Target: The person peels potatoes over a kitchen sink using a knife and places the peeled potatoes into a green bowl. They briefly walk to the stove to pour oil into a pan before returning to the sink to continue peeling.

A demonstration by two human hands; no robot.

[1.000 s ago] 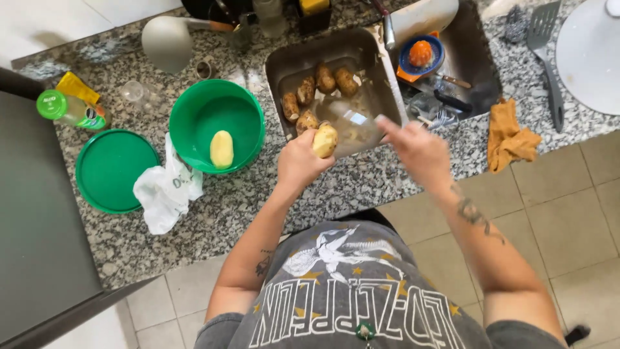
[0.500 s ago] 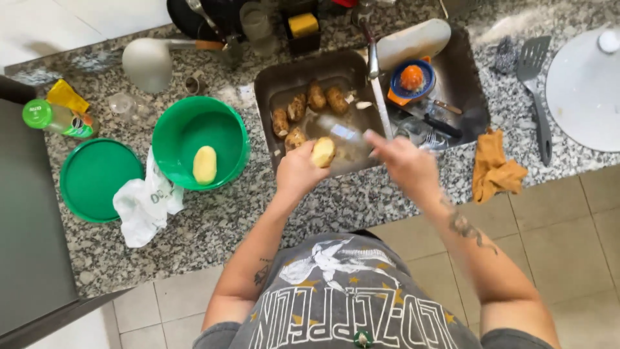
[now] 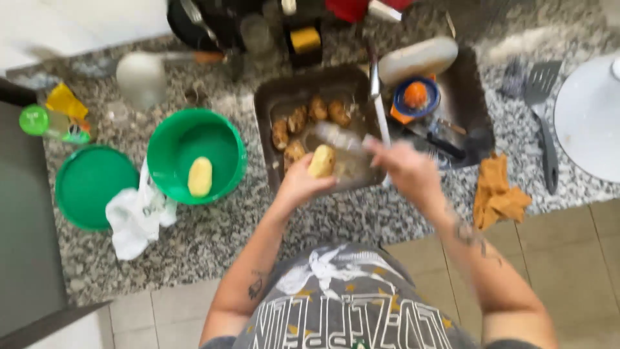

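My left hand [image 3: 298, 184] holds a partly peeled pale potato [image 3: 321, 160] over the near edge of the left sink basin [image 3: 265, 106]. My right hand [image 3: 407, 169] grips a knife whose blurred blade [image 3: 339, 137] reaches toward that potato. Several brown unpeeled potatoes [image 3: 309, 116] lie in the basin behind it. To the left a green bowl [image 3: 223, 139] on the granite counter holds one peeled potato [image 3: 199, 176].
A green lid [image 3: 90, 186] and a white plastic bag [image 3: 137, 218] lie left of the bowl. The right basin [image 3: 475, 97] holds dishes and an orange sponge. An orange cloth [image 3: 498, 192], a grey spatula [image 3: 544, 123] and a white round lid [image 3: 591, 119] sit at right.
The view has shifted and blurred a little. Both hands stay over the sink; the knife blade has moved across the potato.
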